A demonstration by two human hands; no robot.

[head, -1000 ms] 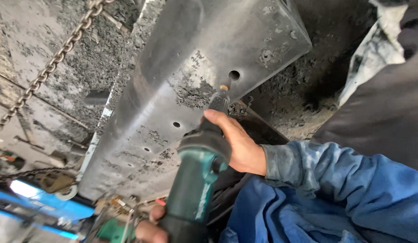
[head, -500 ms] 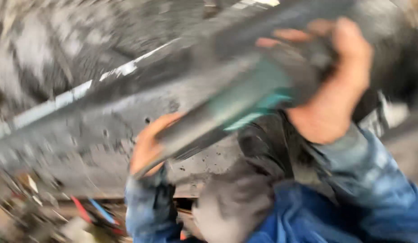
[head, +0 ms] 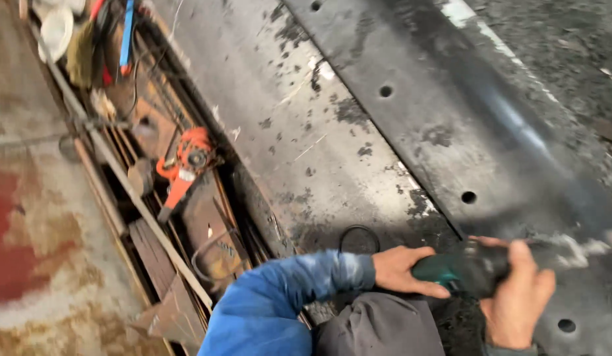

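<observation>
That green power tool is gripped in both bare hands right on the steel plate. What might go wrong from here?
The left hand and right hand grip the green power tool with no gloves, so a slip could bring skin against its working end or the rough steel plate. The blue sleeve hangs close to the tool and might snag. The orange power tool and loose cables in the trench beside the plate could trip someone.
</observation>
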